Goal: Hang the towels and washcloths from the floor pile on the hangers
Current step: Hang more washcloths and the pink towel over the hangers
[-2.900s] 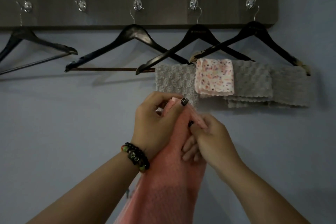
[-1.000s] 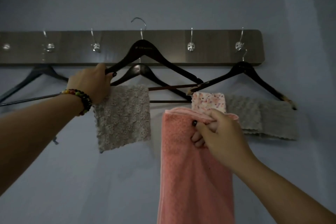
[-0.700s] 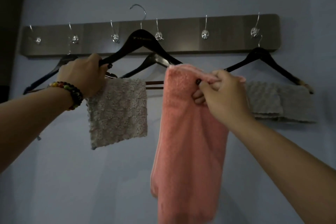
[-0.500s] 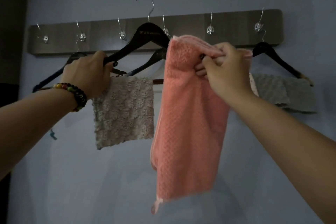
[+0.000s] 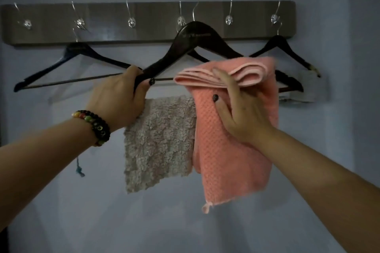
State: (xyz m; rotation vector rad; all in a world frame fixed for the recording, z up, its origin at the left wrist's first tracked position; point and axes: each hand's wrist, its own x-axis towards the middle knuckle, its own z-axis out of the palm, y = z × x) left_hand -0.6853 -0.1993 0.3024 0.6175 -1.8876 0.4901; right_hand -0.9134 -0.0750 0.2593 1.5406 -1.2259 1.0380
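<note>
Left hand [image 5: 121, 98] grips the lifted hanger [image 5: 191, 41] at frame centre; right hand [image 5: 238, 109] pinches the pink towel [image 5: 232, 160], which next needs draping over the hanger's bar.

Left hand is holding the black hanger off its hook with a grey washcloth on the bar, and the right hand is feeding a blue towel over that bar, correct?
Not quite: the towel is pink, not blue, as the head view shows. The rest holds: the left hand grips the black hanger clear of its hook, the grey washcloth hangs from its bar, and the right hand is feeding the towel over that bar.
</note>
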